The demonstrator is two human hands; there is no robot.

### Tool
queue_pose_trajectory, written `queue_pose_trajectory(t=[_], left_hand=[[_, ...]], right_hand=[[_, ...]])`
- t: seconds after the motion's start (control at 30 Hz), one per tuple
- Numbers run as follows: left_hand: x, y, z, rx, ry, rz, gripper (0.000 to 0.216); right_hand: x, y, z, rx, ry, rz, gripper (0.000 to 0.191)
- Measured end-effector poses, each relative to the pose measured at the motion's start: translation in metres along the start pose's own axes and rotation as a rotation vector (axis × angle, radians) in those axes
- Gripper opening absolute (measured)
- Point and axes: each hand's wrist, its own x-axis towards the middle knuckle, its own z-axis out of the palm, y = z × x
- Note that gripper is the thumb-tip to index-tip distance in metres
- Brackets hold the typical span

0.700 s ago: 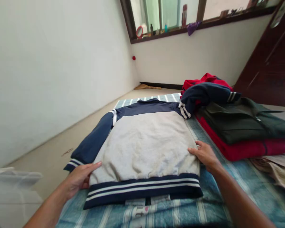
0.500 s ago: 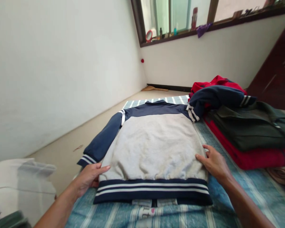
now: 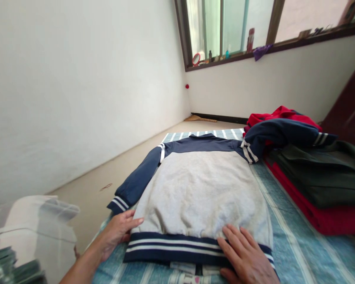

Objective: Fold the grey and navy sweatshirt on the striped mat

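A grey and navy jacket [image 3: 195,189] lies spread back side up on the striped bedsheet [image 3: 286,232], its collar away from me. White stripes run along its navy hem and cuffs. My left hand [image 3: 118,230] pinches the jacket's left side edge just above the hem, the thumb on top and some fingers hidden. Flat on the right part of the hem rests my right hand [image 3: 244,252], fingers stretched out. The left sleeve lies beside the body, while the right sleeve [image 3: 284,132] stretches over a pile of clothes.
At right are folded dark green clothing [image 3: 319,177] and red clothing [image 3: 322,217], with a crumpled red garment [image 3: 281,114] behind. A pale covered bundle [image 3: 44,232] stands at lower left. Walls enclose the far side, below a window sill [image 3: 239,57] holding small items.
My right hand has left the jacket's right side edge and moved inward and down onto the hem, flattening out. My left hand stays at the left edge. The view has shifted slightly.
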Motion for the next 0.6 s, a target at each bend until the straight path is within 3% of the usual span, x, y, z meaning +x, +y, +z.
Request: queue_pose_trajectory(t=[0.23,0.6], left_hand=[[0.004,-0.011,-0.003,-0.033,0.076,0.047,0.069],[0.024,-0.026,-0.014,-0.041,0.073,0.056,0.076]], right_hand=[[-0.009,0.005,0.012,-0.077,0.002,-0.063,0.041],[-0.014,0.01,0.019,-0.145,0.049,-0.108,0.04]])
